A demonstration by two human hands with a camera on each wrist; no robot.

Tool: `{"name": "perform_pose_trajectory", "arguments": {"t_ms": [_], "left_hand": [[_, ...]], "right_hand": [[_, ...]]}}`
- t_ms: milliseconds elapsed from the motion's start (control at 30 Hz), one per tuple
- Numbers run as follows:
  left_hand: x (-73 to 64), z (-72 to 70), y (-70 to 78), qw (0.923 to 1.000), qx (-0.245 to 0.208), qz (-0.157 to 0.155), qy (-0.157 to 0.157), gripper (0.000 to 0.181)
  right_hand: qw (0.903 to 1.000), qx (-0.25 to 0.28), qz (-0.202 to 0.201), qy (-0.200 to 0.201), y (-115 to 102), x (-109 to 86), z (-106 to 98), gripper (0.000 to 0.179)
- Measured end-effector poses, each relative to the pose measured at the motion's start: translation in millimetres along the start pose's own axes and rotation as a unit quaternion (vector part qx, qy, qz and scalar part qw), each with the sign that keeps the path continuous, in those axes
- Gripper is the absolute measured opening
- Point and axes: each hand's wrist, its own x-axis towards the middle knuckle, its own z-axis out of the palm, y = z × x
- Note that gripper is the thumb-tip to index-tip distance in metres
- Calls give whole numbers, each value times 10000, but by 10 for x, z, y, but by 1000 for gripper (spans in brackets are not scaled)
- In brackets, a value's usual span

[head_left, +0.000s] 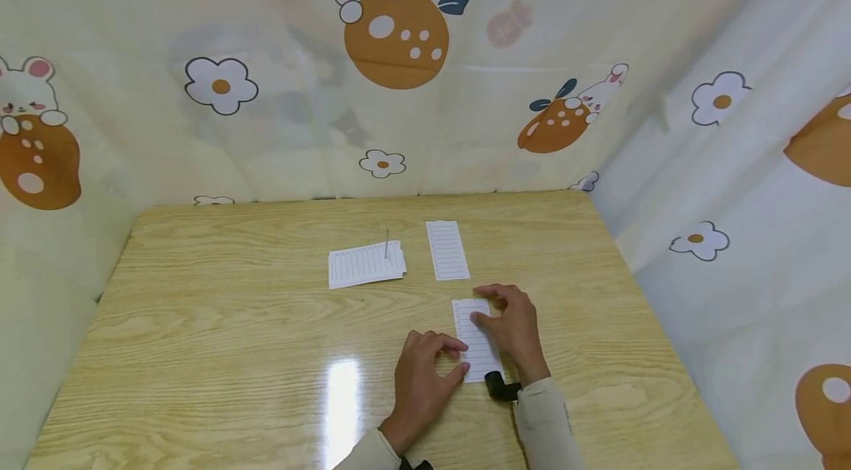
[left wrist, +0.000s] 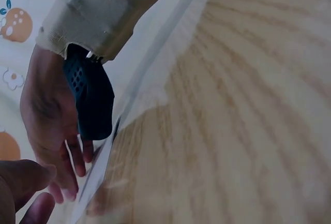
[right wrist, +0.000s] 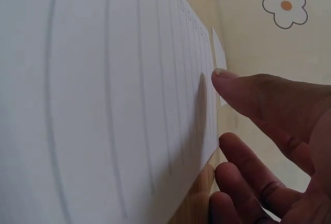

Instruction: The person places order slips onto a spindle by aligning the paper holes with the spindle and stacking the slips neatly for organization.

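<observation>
A white lined paper slip (head_left: 480,355) lies on the table in front of me. Thumb and index finger of my left hand (head_left: 422,375) stand apart along its left edge. My right hand (head_left: 517,322) is at the upper right part of the slip, its thumb over the lines and its other fingers past the right edge. Seen from the right wrist, a gap separates the right thumb (right wrist: 232,87) from the fingers below it, and the slip (right wrist: 119,100) stretches away beside them. Part of the left hand (left wrist: 23,185) shows low in the left wrist view.
Another lined slip (head_left: 448,252) lies farther back. To its left, a pile of lined slips (head_left: 359,267) has a thin upright metal pin (head_left: 387,244) standing at it. A printed curtain (head_left: 279,137) hangs behind the wooden table (head_left: 219,322) and along its sides.
</observation>
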Motion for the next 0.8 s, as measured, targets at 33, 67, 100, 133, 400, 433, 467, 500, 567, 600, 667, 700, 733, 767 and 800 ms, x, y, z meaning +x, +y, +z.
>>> {"name": "perform_pose_trajectory", "arguments": {"t_ms": [33, 67, 100, 133, 400, 433, 467, 500, 567, 600, 667, 700, 733, 767, 800], "left_hand": [[-6, 5, 3, 10000, 30, 21, -1, 34], [-12, 10, 4, 10000, 54, 29, -10, 34], [-18, 17, 4, 10000, 80, 55, -5, 35], [-23, 26, 2, 9999, 90, 73, -2, 35], [-46, 81, -6, 9994, 278, 210, -19, 36], [-49, 87, -8, 9993, 316, 210, -27, 37], [-52, 93, -10, 9991, 367, 200, -36, 37], [-55, 98, -12, 9989, 418, 188, -44, 37], [-56, 105, -12, 9986, 496, 188, -49, 38], [-55, 108, -12, 9984, 530, 201, -48, 38], [-54, 115, -12, 9978, 617, 226, -53, 38], [-53, 119, -13, 9975, 657, 247, -55, 38], [-53, 124, -16, 9972, 700, 269, -54, 38], [-54, 129, -18, 9968, 745, 281, -59, 38], [-55, 136, -24, 9964, 786, 304, -55, 39]], "right_hand": [[10000, -9, 20, -8, 1, -1, 3, 42], [10000, -26, 36, -11, 2, -1, 5, 42], [10000, -50, 44, -15, 7, 1, 10, 43], [10000, -69, 36, -14, 7, 1, 13, 43], [9998, -175, 12, -91, 22, 19, 25, 43], [9998, -169, 28, -108, 23, 21, 28, 43], [9998, -158, 35, -121, 23, 22, 28, 44], [9998, -146, 49, -131, 26, 25, 32, 44], [9998, -107, 43, -145, 27, 26, 33, 45], [9999, -74, 41, -148, 25, 25, 33, 45], [9999, -22, 10, -147, 30, 23, 27, 45], [9999, 12, 8, -152, 32, 23, 28, 45], [9999, 44, 0, -153, 35, 24, 29, 45], [9998, 73, -5, -157, 37, 23, 29, 45], [9998, 108, -8, -161, 40, 22, 29, 45]]}}
